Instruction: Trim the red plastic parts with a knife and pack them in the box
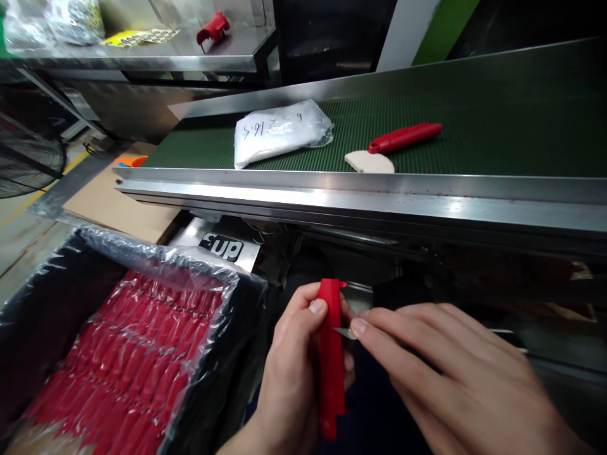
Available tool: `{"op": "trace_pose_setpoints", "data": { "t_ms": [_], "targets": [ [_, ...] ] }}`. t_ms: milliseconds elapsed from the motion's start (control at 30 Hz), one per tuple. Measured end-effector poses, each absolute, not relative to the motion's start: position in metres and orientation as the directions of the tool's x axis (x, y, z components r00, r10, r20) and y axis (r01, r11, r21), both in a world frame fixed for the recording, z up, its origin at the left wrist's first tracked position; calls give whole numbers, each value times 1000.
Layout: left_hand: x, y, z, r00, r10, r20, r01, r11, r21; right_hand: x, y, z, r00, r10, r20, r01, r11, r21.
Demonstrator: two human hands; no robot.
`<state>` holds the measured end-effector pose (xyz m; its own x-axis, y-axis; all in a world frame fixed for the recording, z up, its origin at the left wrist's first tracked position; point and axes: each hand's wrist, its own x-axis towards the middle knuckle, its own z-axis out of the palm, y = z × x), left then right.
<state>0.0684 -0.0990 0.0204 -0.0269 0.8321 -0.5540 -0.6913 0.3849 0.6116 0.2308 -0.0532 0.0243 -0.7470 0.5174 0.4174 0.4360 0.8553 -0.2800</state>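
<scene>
My left hand (296, 354) is closed around a long red plastic part (332, 360), held upright with the thumb pressed on its upper end. Between the thumb and fingers of my right hand (446, 366) is a small pointed metal blade (345, 332). The blade's tip lies at the right-hand edge of the red part, seemingly touching it. Whatever handle the blade has is hidden by my right fingers. Beyond my hands, another red plastic part (405, 137) rests on the green conveyor belt, one end by a cream-coloured rounded piece (370, 162).
A metal rail (332, 191) edges the conveyor belt (199, 142), where a marked plastic bag (282, 129) lies. At lower left, a plastic-lined black bin (222, 354) holds rows of red parts. A steel bench (227, 62) carries a red clip-shaped piece (213, 30). A fan (28, 151) stands far left.
</scene>
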Motion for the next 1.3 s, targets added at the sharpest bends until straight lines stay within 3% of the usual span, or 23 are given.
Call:
{"op": "trace_pose_setpoints", "data": {
  "t_ms": [400,633,933,1167,1300],
  "targets": [
    [64,-82,18,-89,900,-427,-656,270,705,233,-65,23,-778,460,427,395,888,-237],
    [62,-73,20,-46,887,-459,-712,293,638,233,-69,21,-773,460,437,388,888,-249],
    [60,-72,19,-100,876,-472,-681,286,674,247,-63,19,-697,573,432,378,804,-458],
    [65,-94,20,19,891,-454,-468,409,783,240,-38,30,-648,579,495,476,815,-330],
    [67,-99,24,1,875,-484,-453,432,780,235,-36,30,-662,556,504,474,830,-294]
  ]
}}
